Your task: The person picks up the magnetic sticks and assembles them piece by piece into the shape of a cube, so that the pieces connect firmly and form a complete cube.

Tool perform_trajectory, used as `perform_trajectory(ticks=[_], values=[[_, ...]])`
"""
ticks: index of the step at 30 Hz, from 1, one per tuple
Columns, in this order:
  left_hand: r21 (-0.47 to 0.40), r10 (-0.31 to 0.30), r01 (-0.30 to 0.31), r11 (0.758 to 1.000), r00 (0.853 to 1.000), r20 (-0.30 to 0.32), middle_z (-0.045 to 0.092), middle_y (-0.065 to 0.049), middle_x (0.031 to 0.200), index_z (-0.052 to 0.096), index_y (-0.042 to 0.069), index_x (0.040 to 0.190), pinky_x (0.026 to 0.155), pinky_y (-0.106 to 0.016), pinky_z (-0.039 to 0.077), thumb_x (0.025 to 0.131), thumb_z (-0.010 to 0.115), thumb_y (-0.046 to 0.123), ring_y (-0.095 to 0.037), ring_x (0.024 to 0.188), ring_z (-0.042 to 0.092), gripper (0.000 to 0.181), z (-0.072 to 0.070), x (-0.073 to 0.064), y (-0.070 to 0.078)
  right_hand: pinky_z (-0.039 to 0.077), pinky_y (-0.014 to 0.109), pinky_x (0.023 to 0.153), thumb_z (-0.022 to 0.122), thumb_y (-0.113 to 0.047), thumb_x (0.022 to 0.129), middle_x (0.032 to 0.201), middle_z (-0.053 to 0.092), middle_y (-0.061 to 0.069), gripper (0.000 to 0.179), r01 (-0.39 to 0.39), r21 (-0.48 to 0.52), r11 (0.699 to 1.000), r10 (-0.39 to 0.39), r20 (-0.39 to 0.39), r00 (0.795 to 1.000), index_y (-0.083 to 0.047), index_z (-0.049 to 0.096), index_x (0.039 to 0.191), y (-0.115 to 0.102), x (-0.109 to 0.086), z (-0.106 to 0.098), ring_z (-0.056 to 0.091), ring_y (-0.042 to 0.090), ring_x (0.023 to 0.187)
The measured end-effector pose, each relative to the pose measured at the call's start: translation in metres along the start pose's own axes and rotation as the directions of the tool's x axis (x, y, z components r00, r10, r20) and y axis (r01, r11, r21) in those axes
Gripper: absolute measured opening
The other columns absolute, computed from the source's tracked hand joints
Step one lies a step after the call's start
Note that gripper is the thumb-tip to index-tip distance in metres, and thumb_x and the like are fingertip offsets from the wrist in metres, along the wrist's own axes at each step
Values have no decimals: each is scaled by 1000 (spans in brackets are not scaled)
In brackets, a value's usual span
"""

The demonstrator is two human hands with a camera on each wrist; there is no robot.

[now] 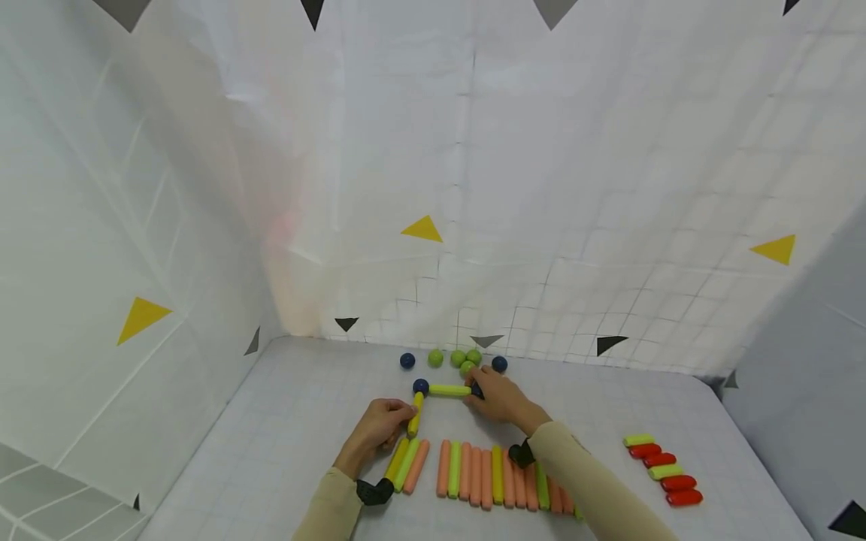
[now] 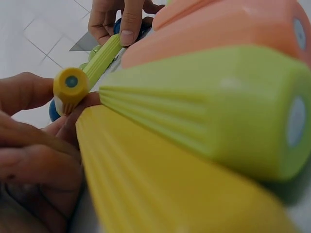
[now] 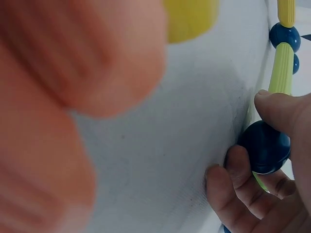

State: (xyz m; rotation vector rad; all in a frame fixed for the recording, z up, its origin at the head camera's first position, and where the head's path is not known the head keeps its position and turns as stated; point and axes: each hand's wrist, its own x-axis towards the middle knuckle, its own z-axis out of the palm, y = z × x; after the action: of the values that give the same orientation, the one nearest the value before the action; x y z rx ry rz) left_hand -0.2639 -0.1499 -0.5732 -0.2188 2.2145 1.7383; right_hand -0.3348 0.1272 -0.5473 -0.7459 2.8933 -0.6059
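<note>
A yellow rod [image 1: 416,415] runs from a dark blue ball [image 1: 421,386] toward the near side, pinched between thumb and fingers of my left hand [image 1: 380,425]. From the same ball a light green rod [image 1: 449,391] extends rightward to a second blue ball [image 3: 265,146]. My right hand [image 1: 499,396] holds that second ball, thumb on one side and fingers curled beneath in the right wrist view. In the left wrist view the yellow rod's round end [image 2: 71,82] faces the camera beside my left fingertips.
Nearer me lies a row of salmon, green and yellow rods [image 1: 487,481], with three more rods [image 1: 408,466] by my left wrist. Several green balls [image 1: 458,358] and loose blue balls [image 1: 499,364] sit toward the back wall. Short red and green rods [image 1: 661,467] lie at right.
</note>
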Motion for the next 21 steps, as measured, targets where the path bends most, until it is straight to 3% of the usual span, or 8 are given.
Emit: perform_trajectory(ticks=[10, 16, 18, 21], values=[[-54, 21, -20, 998, 999, 26, 60, 2, 74, 74, 4, 110, 45, -20, 33, 101, 71, 34, -7, 48, 39, 31, -3, 1, 2, 56, 50, 92, 78, -31, 98, 118, 64, 8, 25, -51, 24, 998, 51, -6, 999, -21, 64, 115, -1, 1, -1, 64, 23, 100], [-73, 21, -18, 997, 999, 32, 61, 2, 74, 74, 4, 110, 45, -20, 33, 101, 72, 33, -7, 48, 39, 30, -4, 1, 2, 56, 51, 91, 78, -35, 98, 122, 61, 12, 34, -98, 12, 995, 98, 4, 995, -19, 63, 125, -1, -1, -1, 64, 25, 99], [-73, 20, -18, 997, 999, 31, 61, 2, 74, 74, 4, 110, 45, -20, 33, 101, 72, 33, -7, 48, 39, 30, -4, 0, 2, 57, 49, 87, 77, -35, 98, 123, 59, 13, 40, -112, 9, 994, 112, -7, 994, -18, 61, 130, -2, -3, -2, 63, 25, 93], [-72, 25, -23, 997, 999, 31, 60, 3, 73, 74, 3, 111, 45, -20, 33, 102, 72, 33, -7, 48, 38, 31, -4, -2, 1, 55, 45, 71, 79, -34, 97, 118, 55, 15, 48, -111, 11, 994, 111, -62, 992, -13, 58, 134, -8, -10, -5, 60, 24, 77]])
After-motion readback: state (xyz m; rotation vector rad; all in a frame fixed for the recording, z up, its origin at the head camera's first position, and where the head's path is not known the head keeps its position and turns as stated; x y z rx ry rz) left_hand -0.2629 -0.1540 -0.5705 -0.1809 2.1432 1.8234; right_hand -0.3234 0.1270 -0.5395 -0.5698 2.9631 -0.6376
